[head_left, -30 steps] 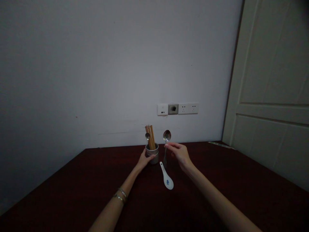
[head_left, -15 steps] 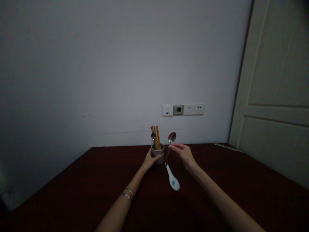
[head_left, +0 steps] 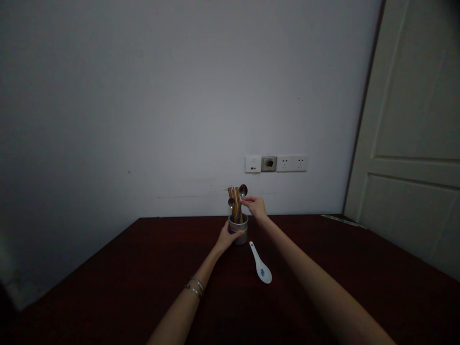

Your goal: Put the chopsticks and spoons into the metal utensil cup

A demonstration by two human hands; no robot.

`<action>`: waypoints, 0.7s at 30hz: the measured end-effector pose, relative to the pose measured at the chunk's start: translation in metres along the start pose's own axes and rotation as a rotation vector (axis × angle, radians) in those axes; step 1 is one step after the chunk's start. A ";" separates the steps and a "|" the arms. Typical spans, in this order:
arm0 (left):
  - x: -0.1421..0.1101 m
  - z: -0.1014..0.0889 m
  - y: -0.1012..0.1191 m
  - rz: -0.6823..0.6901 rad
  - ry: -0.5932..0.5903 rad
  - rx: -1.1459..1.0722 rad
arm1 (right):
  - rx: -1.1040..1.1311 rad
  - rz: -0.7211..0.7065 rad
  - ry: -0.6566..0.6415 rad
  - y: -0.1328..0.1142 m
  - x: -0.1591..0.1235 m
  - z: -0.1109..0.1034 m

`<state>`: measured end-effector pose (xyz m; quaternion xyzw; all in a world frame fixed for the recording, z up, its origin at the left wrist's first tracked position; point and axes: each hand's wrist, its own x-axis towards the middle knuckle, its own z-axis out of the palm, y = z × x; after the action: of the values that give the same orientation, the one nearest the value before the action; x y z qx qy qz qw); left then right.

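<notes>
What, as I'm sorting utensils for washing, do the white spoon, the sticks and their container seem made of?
White spoon: probably glazed ceramic, possibly plastic; smooth and white, with a blue motif.
Sticks: likely wood or bamboo; warm brown and slender, finish unclear.
Container: perhaps metal, rather dull; grey, with a lighter rim.

Head-worn cam looks fwd & a bit down from the near side of the desk (head_left: pixel 118 273), facing the wall (head_left: pixel 179 96) beyond roughly square-on, w/ the door (head_left: pixel 413 134) at the R edge. Wide view: sockets (head_left: pixel 292 163) sit R of ctr, L hand (head_left: pixel 228 237) & R hand (head_left: pixel 256 207) show small below mid-height, well out from the cam, & forearms (head_left: pixel 187 304) run in from btm.
</notes>
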<state>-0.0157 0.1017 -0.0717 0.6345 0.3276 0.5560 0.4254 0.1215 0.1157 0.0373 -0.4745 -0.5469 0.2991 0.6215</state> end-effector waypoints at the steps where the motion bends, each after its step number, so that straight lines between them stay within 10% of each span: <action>1: 0.000 0.000 -0.001 -0.003 -0.007 -0.003 | -0.024 -0.002 -0.015 0.006 0.000 0.003; 21: 0.003 0.000 -0.001 0.006 0.000 0.021 | -0.510 0.011 -0.112 0.036 -0.021 0.012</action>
<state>-0.0154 0.1048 -0.0717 0.6400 0.3316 0.5537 0.4170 0.1107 0.1137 -0.0048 -0.6014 -0.6358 0.1807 0.4488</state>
